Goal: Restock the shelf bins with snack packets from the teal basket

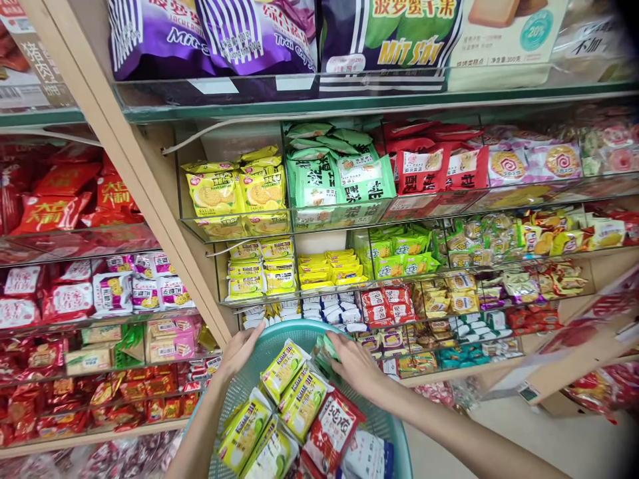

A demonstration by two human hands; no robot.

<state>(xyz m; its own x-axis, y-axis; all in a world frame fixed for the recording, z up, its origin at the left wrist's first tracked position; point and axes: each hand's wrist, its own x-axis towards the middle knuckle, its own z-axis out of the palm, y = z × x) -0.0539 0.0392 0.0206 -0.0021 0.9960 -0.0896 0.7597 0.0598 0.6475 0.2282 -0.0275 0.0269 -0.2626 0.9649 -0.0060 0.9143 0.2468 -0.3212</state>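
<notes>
Teal basket [287,330], round, with a perforated plastic wall, at the bottom centre of the view, below shelves [349,105] of wrapped snacks. The person's left hand [237,349] lies at its upper-left rim; most of the fingers are hidden, so I cannot tell how tightly that grip is closed. The right hand [360,369] reaches in from the right, its grip pinching a small green packet [324,352] just inside the basket's far side, partly covered by the fingers. Nearer the viewer, in the basket, lie at least four yellow packets [284,371], a red packet [333,432] and a white-and-blue packet [368,456]. Filling looks partway along: these packets are already in, the green one is not yet released, and bare wall beside it suggests room for more. Ahead, the clear compartments are well stocked, with green bags [344,179] next to yellow bags [213,193], to the right of a wooden upright [112,133].
</notes>
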